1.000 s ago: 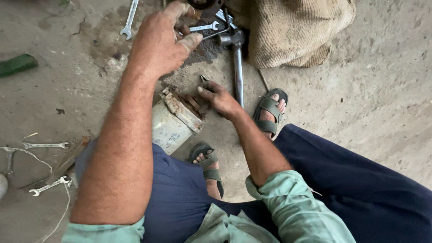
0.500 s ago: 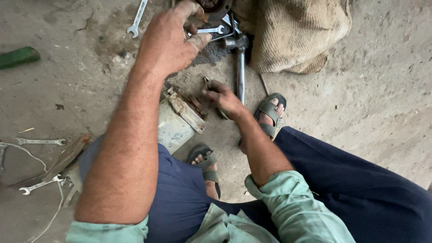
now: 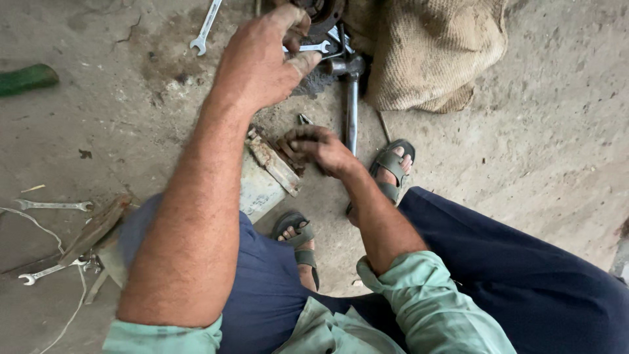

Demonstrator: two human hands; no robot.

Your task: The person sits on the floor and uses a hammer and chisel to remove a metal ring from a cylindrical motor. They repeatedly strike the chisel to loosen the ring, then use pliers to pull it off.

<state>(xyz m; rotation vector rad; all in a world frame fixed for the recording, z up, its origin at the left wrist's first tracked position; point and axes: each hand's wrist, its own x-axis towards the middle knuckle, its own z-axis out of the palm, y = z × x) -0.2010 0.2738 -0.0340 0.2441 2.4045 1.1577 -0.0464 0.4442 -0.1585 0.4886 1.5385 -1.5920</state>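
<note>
While the left hand (image 3: 262, 65) hovers curled, the right hand (image 3: 321, 149) grips (greasily) a rusty part (image 3: 275, 164).

- The left hand (image 3: 262, 62) was raised over the floor (image 3: 537, 131), its fingertips by a small spanner (image 3: 308, 47) at the far edge.
- The right hand (image 3: 321, 147) lay nearer the person, touching a rusty metal part (image 3: 275, 164) that sat on a block (image 3: 255, 190).
- A long-handled tool (image 3: 352, 111) lay just behind the right hand, with a sack (image 3: 432, 52) to its right.
- Another spanner (image 3: 206, 26) lay far left of the left hand.
- Two more spanners (image 3: 52, 205) (image 3: 46, 272) lay at the left edge, beside a wooden piece (image 3: 95, 229).
</note>
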